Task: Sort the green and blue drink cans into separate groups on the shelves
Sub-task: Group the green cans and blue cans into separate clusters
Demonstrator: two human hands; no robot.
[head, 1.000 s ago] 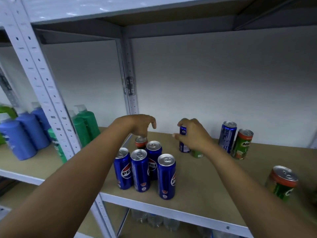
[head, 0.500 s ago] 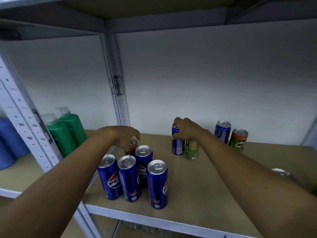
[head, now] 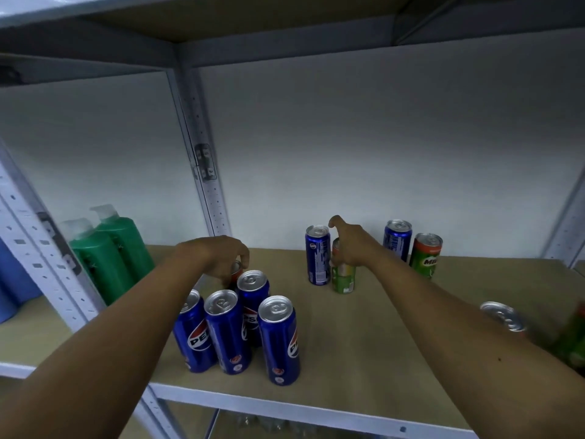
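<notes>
Two hands work: left hand (head: 221, 256) grip clamped on a red-topped can (head: 235, 270); right hand (head: 349, 245) grip around a green can (head: 343, 277).

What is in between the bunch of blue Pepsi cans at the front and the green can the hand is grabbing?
Nothing: the head view shows only bare shelf board between the Pepsi cans and the green can held by the right hand.

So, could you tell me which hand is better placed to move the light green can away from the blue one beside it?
The right hand: its grip is already round the light green can. The left hand is at the blue cluster, on a red-topped can.
</notes>
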